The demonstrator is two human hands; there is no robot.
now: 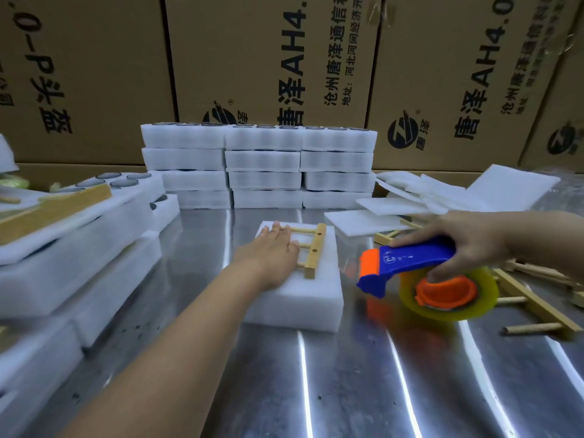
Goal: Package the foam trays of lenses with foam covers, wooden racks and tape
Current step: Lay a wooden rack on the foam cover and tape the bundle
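Packing warehouse, stacked cardboard cartons, steel table

Bare table in front; foam stacks wall the rear.

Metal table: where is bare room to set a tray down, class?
Bare: the near table in front of the foam block, and the strip between that block and the stacked trays. Crowded: left foam piles; right side with wooden racks and foam sheets.
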